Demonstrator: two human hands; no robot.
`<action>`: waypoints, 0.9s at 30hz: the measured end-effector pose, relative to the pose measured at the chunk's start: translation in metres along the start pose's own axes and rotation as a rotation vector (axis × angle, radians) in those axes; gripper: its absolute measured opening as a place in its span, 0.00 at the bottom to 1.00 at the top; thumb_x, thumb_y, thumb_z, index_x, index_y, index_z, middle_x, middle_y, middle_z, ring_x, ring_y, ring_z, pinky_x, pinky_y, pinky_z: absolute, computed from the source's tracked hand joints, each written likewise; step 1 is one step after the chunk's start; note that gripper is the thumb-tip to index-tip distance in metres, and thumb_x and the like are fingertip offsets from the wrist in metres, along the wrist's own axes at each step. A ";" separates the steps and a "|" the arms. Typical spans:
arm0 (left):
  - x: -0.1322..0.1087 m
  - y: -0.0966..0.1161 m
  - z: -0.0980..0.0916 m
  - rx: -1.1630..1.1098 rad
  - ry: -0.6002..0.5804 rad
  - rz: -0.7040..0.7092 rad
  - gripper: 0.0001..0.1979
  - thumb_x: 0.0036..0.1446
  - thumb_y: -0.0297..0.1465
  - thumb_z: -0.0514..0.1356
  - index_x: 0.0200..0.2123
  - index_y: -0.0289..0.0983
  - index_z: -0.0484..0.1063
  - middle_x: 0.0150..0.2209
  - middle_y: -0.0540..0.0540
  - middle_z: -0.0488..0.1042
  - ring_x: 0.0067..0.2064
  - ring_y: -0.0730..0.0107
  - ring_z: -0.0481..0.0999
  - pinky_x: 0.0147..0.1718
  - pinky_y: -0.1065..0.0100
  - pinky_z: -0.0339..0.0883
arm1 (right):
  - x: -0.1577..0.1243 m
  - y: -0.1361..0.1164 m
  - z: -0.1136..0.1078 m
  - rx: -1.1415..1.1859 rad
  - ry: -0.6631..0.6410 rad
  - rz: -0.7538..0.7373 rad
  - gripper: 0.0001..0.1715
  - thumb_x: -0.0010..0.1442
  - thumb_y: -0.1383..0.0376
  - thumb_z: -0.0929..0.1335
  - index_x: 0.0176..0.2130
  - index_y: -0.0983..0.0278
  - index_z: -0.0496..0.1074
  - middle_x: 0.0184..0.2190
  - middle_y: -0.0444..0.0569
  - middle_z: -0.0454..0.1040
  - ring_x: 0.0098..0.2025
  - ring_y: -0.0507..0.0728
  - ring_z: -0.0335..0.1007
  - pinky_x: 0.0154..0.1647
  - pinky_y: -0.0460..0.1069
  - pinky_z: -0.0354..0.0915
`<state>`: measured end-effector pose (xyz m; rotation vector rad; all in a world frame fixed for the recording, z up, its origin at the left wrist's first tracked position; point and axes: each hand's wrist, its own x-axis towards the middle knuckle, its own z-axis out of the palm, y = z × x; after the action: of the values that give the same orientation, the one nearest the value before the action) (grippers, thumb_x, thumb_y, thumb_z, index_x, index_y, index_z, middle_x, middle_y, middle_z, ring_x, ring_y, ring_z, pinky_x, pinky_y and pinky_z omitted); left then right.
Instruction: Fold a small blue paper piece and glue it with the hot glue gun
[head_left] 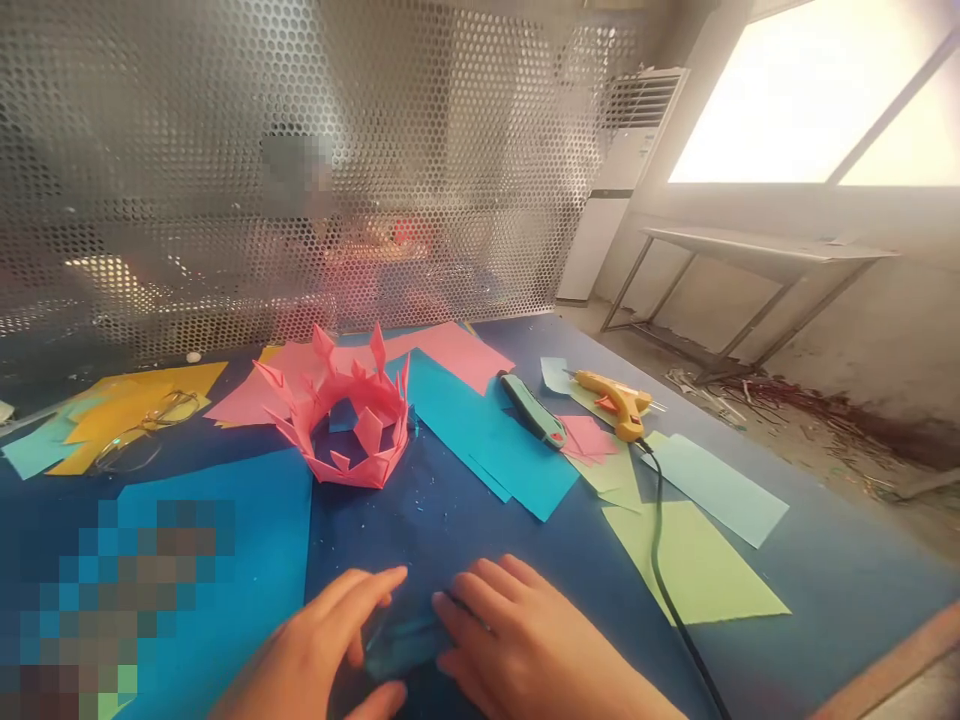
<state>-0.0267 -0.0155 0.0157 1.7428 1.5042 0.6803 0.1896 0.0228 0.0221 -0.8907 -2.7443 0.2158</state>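
a: what is in the grip?
b: both hands press a small dark teal folded paper [401, 640] flat on the blue desk [465, 520] at the near edge. the left hand [322, 650] lies with fingers stretched over its left side, the right hand [517, 640] with fingers curled on its right side; neither closes around it.

a: and beyond them?
b: a pink paper crown [341, 420] stands behind, well apart. right of it lie teal paper sheets [487, 435], a green utility knife [532, 410] and a yellow glue gun [615, 400] whose black cord [664, 560] crosses a light green sheet [697, 570].
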 end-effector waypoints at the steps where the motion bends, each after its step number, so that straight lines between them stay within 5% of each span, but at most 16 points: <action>1: 0.009 0.003 -0.001 -0.034 -0.016 -0.031 0.25 0.40 0.24 0.63 0.44 0.50 0.76 0.33 0.54 0.78 0.25 0.75 0.73 0.26 0.77 0.70 | 0.005 0.000 -0.004 0.011 -0.010 0.006 0.10 0.62 0.65 0.67 0.40 0.68 0.76 0.29 0.51 0.74 0.32 0.59 0.69 0.33 0.52 0.63; 5: 0.037 0.012 -0.003 -0.174 0.040 -0.145 0.02 0.44 0.29 0.65 0.26 0.39 0.77 0.19 0.55 0.70 0.22 0.74 0.69 0.21 0.75 0.61 | 0.024 0.009 -0.022 0.140 -0.044 0.095 0.16 0.64 0.71 0.62 0.27 0.66 0.73 0.25 0.48 0.70 0.27 0.54 0.66 0.29 0.48 0.60; 11: 0.063 0.021 0.006 -0.576 0.236 -0.203 0.13 0.59 0.36 0.60 0.45 0.35 0.69 0.40 0.47 0.75 0.41 0.67 0.76 0.42 0.57 0.70 | 0.052 0.036 -0.031 0.488 -0.006 0.270 0.11 0.62 0.68 0.65 0.30 0.66 0.74 0.23 0.42 0.68 0.25 0.49 0.63 0.25 0.44 0.59; 16: 0.075 0.019 0.022 -0.732 0.360 -0.223 0.14 0.58 0.35 0.61 0.46 0.35 0.69 0.47 0.45 0.73 0.48 0.62 0.73 0.48 0.53 0.68 | 0.063 0.056 -0.013 0.812 -0.035 0.299 0.11 0.64 0.61 0.67 0.34 0.67 0.71 0.28 0.41 0.71 0.28 0.51 0.69 0.29 0.48 0.68; 20: 0.070 0.013 0.027 -0.721 0.379 -0.241 0.13 0.57 0.35 0.63 0.43 0.35 0.71 0.43 0.47 0.74 0.45 0.63 0.74 0.48 0.53 0.67 | 0.061 0.061 0.004 1.092 -0.015 0.279 0.14 0.64 0.58 0.67 0.41 0.67 0.69 0.31 0.43 0.72 0.31 0.52 0.72 0.33 0.50 0.70; 24: 0.065 0.009 0.028 -0.706 0.361 -0.234 0.10 0.56 0.34 0.64 0.39 0.35 0.72 0.37 0.50 0.75 0.40 0.67 0.76 0.44 0.57 0.70 | 0.056 0.059 0.007 1.289 0.029 0.246 0.30 0.57 0.54 0.72 0.52 0.61 0.57 0.29 0.38 0.69 0.30 0.51 0.73 0.34 0.49 0.69; 27: 0.066 0.007 0.030 -0.720 0.369 -0.231 0.11 0.55 0.35 0.64 0.39 0.34 0.72 0.37 0.50 0.75 0.39 0.67 0.76 0.43 0.58 0.70 | 0.054 0.057 0.004 1.342 0.047 0.241 0.28 0.57 0.57 0.71 0.50 0.59 0.56 0.29 0.37 0.68 0.30 0.50 0.72 0.33 0.47 0.68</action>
<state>0.0124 0.0431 -0.0006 0.9188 1.4110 1.2760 0.1777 0.1009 0.0158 -0.7088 -1.7224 1.7230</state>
